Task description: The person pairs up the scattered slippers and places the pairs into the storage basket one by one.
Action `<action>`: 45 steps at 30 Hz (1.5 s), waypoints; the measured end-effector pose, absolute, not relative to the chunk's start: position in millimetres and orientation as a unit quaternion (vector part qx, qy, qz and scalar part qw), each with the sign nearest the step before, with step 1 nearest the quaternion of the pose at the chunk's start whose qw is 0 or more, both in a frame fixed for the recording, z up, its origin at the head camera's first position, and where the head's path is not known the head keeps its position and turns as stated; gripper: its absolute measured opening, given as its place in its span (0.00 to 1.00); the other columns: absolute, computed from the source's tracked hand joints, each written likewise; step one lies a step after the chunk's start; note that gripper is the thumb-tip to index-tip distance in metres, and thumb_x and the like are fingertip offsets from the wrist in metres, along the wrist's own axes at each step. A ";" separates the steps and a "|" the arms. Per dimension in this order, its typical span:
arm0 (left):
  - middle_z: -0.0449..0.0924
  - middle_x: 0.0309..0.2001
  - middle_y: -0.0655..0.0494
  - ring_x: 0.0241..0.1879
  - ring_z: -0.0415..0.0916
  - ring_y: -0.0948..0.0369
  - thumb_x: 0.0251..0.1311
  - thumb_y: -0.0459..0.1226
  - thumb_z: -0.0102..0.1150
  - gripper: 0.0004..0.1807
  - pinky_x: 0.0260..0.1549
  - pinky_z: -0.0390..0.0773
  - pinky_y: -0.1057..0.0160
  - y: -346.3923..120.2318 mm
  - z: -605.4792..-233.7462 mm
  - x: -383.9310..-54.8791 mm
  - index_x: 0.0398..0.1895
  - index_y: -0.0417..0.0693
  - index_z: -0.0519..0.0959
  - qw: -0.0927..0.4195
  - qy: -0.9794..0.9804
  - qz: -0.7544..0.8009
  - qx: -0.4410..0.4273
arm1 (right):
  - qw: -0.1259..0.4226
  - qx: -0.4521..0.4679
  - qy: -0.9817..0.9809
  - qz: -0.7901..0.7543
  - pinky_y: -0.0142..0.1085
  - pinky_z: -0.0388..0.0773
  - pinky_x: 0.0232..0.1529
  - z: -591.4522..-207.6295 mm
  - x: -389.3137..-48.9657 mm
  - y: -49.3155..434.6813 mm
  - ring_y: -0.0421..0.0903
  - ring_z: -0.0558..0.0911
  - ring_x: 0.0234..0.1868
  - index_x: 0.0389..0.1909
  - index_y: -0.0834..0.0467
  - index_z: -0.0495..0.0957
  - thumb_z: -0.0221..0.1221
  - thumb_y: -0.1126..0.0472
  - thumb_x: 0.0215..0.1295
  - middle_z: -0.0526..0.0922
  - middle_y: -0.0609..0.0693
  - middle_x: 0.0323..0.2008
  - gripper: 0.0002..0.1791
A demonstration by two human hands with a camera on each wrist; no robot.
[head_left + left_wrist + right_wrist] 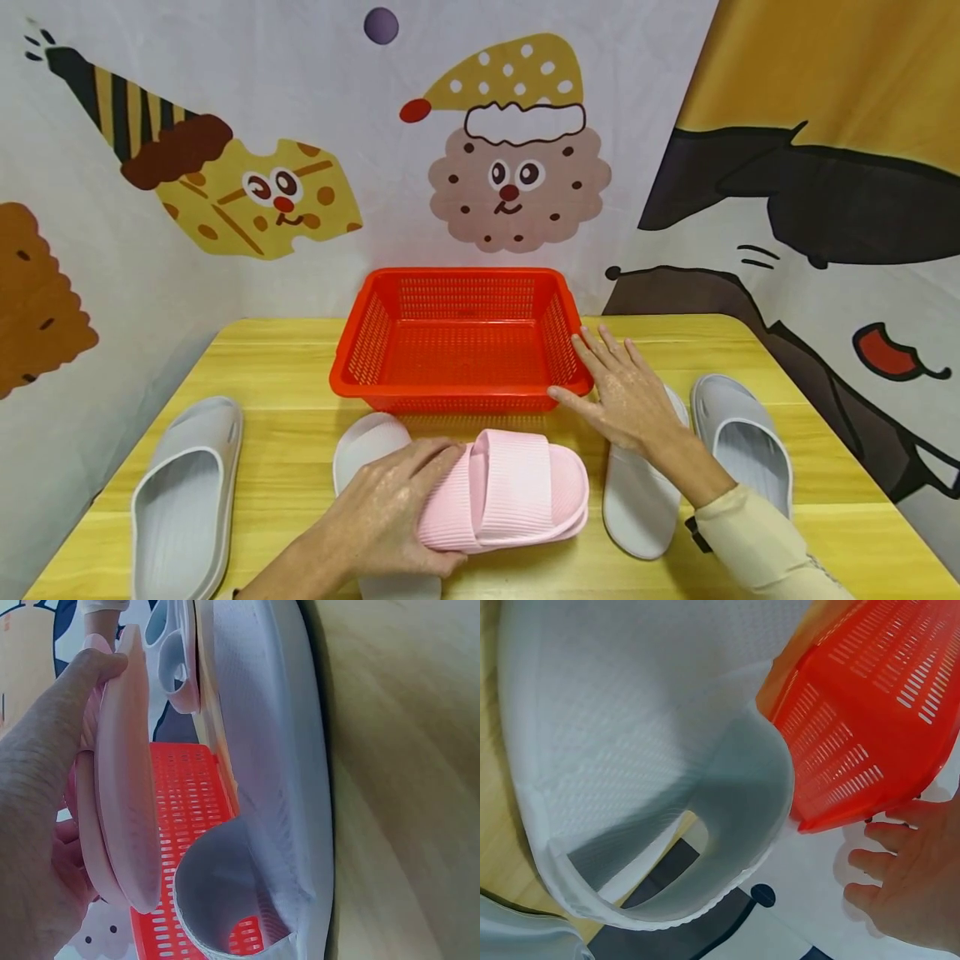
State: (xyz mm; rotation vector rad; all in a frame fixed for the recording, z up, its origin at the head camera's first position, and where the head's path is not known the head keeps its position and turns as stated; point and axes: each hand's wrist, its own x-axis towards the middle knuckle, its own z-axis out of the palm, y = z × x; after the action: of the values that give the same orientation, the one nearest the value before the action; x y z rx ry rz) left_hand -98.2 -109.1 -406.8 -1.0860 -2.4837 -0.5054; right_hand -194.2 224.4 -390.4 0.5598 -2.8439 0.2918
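Observation:
My left hand (pixel 397 500) grips a pair of pink slippers (pixel 517 487) by one end, thumb on the near side. The slippers lie against each other, sideways above the table; in the left wrist view the pink soles (pixel 127 787) show edge-on. Spread and straight, the fingers of my right hand (pixel 626 396) are at the right front corner of the red basket (pixel 457 392); whether they touch it I cannot tell. A pale slipper (pixel 367 446) is partly hidden behind my left hand, and another pale slipper (pixel 641 504) lies beneath my right forearm.
A grey slipper (pixel 183 508) lies at the table's left and another grey slipper (pixel 738 437) at its right. The basket stands at the back of the wooden table (pixel 285 367), close to a cartoon-printed cloth (pixel 390 167).

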 end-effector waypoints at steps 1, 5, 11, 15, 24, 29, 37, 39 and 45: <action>0.76 0.57 0.59 0.50 0.78 0.61 0.29 0.65 0.77 0.54 0.47 0.82 0.58 -109.2 -407.2 -98.4 0.63 0.50 0.75 0.192 -0.884 -0.181 -0.387 | 0.113 0.191 -0.970 0.099 0.58 0.44 0.74 -391.1 -194.5 224.4 0.58 0.50 0.78 0.77 0.61 0.60 0.47 0.25 0.67 0.57 0.57 0.77 0.52; 0.76 0.56 0.59 0.50 0.78 0.61 0.30 0.65 0.77 0.53 0.47 0.82 0.58 -109.5 -408.6 -99.0 0.63 0.49 0.75 0.193 -0.882 -0.181 -0.389 | 0.106 0.188 -0.971 0.102 0.57 0.42 0.74 -393.2 -195.2 223.8 0.58 0.50 0.78 0.77 0.62 0.60 0.48 0.25 0.66 0.57 0.58 0.77 0.53; 0.76 0.56 0.58 0.49 0.79 0.61 0.31 0.65 0.77 0.53 0.47 0.82 0.58 -109.7 -410.2 -100.5 0.63 0.49 0.76 0.196 -0.880 -0.186 -0.390 | 0.097 0.183 -0.973 0.105 0.56 0.41 0.75 -395.1 -196.3 224.5 0.59 0.49 0.78 0.77 0.63 0.60 0.48 0.25 0.66 0.56 0.58 0.78 0.53; 0.77 0.55 0.57 0.49 0.79 0.61 0.29 0.64 0.77 0.53 0.46 0.82 0.58 -110.2 -411.4 -102.0 0.62 0.48 0.76 0.205 -0.878 -0.186 -0.391 | 0.093 0.180 -0.973 0.110 0.57 0.41 0.75 -396.0 -197.3 224.4 0.60 0.50 0.78 0.77 0.61 0.60 0.48 0.25 0.66 0.56 0.58 0.78 0.52; 0.77 0.56 0.56 0.48 0.79 0.60 0.28 0.63 0.78 0.53 0.47 0.82 0.58 -110.8 -405.0 -104.8 0.62 0.46 0.76 0.220 -0.871 -0.182 -0.399 | 0.092 0.182 -0.972 0.114 0.58 0.42 0.74 -395.9 -198.3 224.7 0.60 0.49 0.78 0.77 0.61 0.61 0.47 0.25 0.66 0.56 0.57 0.78 0.53; 0.76 0.57 0.56 0.49 0.79 0.59 0.28 0.63 0.78 0.54 0.47 0.82 0.58 -113.2 -401.6 -106.8 0.63 0.47 0.76 0.215 -0.876 -0.179 -0.394 | 0.089 0.183 -0.972 0.120 0.59 0.44 0.74 -395.7 -197.2 224.8 0.60 0.49 0.78 0.77 0.62 0.61 0.48 0.25 0.66 0.55 0.58 0.78 0.52; 0.76 0.59 0.55 0.52 0.79 0.56 0.28 0.62 0.79 0.55 0.50 0.81 0.54 -114.8 -397.6 -110.6 0.64 0.47 0.75 0.194 -0.882 -0.177 -0.391 | 0.080 0.178 -0.973 0.121 0.58 0.42 0.74 -395.8 -197.4 225.1 0.59 0.46 0.79 0.77 0.61 0.59 0.48 0.25 0.66 0.54 0.57 0.78 0.52; 0.76 0.59 0.55 0.53 0.78 0.56 0.27 0.61 0.79 0.55 0.51 0.80 0.54 -114.8 -396.4 -111.9 0.64 0.47 0.75 0.194 -0.882 -0.177 -0.392 | 0.079 0.178 -0.973 0.120 0.58 0.43 0.74 -395.6 -197.1 225.4 0.59 0.46 0.79 0.77 0.61 0.59 0.48 0.25 0.66 0.54 0.57 0.78 0.52; 0.75 0.58 0.57 0.53 0.76 0.59 0.26 0.59 0.77 0.53 0.50 0.79 0.54 -115.1 -390.3 -116.9 0.64 0.48 0.75 0.206 -0.877 -0.180 -0.396 | 0.076 0.176 -0.974 0.117 0.58 0.45 0.74 -394.6 -196.8 225.5 0.59 0.46 0.79 0.77 0.61 0.59 0.47 0.24 0.66 0.54 0.56 0.78 0.53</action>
State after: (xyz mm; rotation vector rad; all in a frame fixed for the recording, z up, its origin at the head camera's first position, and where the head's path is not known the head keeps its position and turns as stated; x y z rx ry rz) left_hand -116.9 -115.1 -390.3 -1.1033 -2.4428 -0.5011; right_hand -196.8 225.5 -394.6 0.5279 -2.9213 0.3494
